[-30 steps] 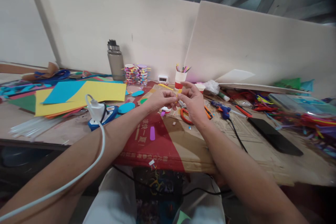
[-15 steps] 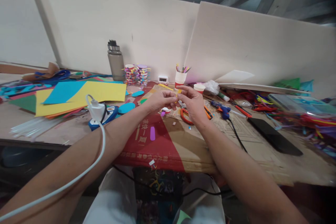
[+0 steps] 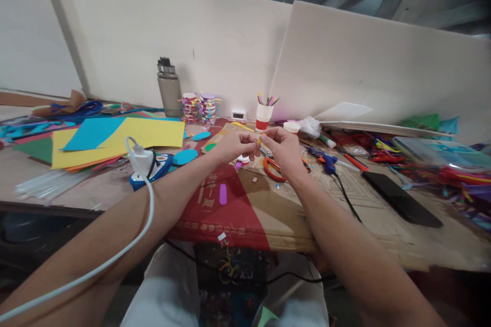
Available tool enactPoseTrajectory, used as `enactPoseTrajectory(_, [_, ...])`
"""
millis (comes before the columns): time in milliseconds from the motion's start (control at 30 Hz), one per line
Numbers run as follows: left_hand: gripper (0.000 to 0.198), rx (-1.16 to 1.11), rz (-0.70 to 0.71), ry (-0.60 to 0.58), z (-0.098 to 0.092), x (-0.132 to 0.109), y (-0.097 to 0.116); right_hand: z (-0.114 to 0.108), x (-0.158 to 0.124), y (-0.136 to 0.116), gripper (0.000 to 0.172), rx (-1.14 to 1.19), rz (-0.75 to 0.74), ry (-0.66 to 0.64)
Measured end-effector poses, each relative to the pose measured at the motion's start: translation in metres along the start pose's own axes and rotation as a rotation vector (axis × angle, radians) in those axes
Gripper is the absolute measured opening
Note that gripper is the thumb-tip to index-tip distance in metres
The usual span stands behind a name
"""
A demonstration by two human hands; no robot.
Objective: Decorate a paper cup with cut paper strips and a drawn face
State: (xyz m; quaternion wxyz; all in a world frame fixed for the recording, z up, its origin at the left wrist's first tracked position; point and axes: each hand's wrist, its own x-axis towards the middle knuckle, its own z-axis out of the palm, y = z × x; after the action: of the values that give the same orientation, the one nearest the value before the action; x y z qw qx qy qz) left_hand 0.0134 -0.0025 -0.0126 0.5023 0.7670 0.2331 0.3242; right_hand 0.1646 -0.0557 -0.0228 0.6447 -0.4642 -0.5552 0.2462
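Note:
My left hand [image 3: 240,146] and my right hand [image 3: 282,147] meet above the cardboard, fingertips pinched together. Between them is a small yellow paper piece [image 3: 260,140], mostly covered by the fingers. Below the hands sits a small white-and-red cup piece [image 3: 244,160] with a purple strip at its side. Scissors with orange-red handles [image 3: 273,169] lie just under my right hand, partly hidden by it. A purple paper strip [image 3: 223,194] rests on the red part of the cardboard [image 3: 238,214].
On the left are a blue power strip [image 3: 164,166], coloured paper sheets [image 3: 153,134] and a bottle [image 3: 169,89]. Decorated cup stacks [image 3: 207,109] and a cup of pencils [image 3: 264,116] stand behind. To the right lie a blue glue gun [image 3: 328,162] and a black phone [image 3: 401,199].
Both hands stay in nearly the same place. The right fingers have closed in and lowered slightly over the yellow paper piece, which now shows less.

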Motion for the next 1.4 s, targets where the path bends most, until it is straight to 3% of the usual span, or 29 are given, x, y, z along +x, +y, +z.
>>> enactPoseTrajectory(200, [0.026,0.038,0.030,0.090,-0.005,0.003,-0.005,-0.002,0.003,0.000,0.018,-0.019,0.033,0.048])
enactPoseTrajectory(367, [0.028,-0.198,0.027,0.220,-0.006,0.007,-0.008,-0.001,0.004,0.001,0.021,0.036,0.102,0.051])
enactPoseTrajectory(533, [0.031,-0.461,-0.002,0.230,-0.004,0.009,-0.008,0.005,0.002,0.005,0.021,0.101,0.136,0.021])
enactPoseTrajectory(733, [0.024,-0.617,-0.056,0.274,0.002,0.009,-0.008,0.009,-0.001,0.008,0.019,0.035,0.074,-0.020])
enactPoseTrajectory(933, [0.016,-0.683,-0.091,0.257,0.007,0.009,-0.007,0.013,-0.004,0.010,0.015,-0.075,0.010,0.033])
enactPoseTrajectory(1067, [0.018,-0.654,-0.091,0.295,0.004,0.011,-0.006,0.005,0.001,0.007,0.018,-0.044,0.014,-0.063])
enactPoseTrajectory(1133, [0.017,-0.646,-0.107,0.323,0.001,0.011,-0.006,-0.008,0.006,0.005,0.018,-0.156,-0.013,-0.130])
enactPoseTrajectory(1233, [0.019,-0.622,-0.134,0.359,-0.003,0.011,-0.008,-0.030,0.012,0.005,0.010,-0.554,-0.087,-0.168])
enactPoseTrajectory(1300, [0.019,-0.593,-0.150,0.367,-0.004,0.012,-0.011,-0.040,0.013,0.008,0.010,-0.848,-0.052,-0.226])
enactPoseTrajectory(1400, [0.017,-0.565,-0.162,0.368,-0.006,0.012,-0.014,-0.043,0.009,0.010,0.015,-1.198,0.066,-0.421])
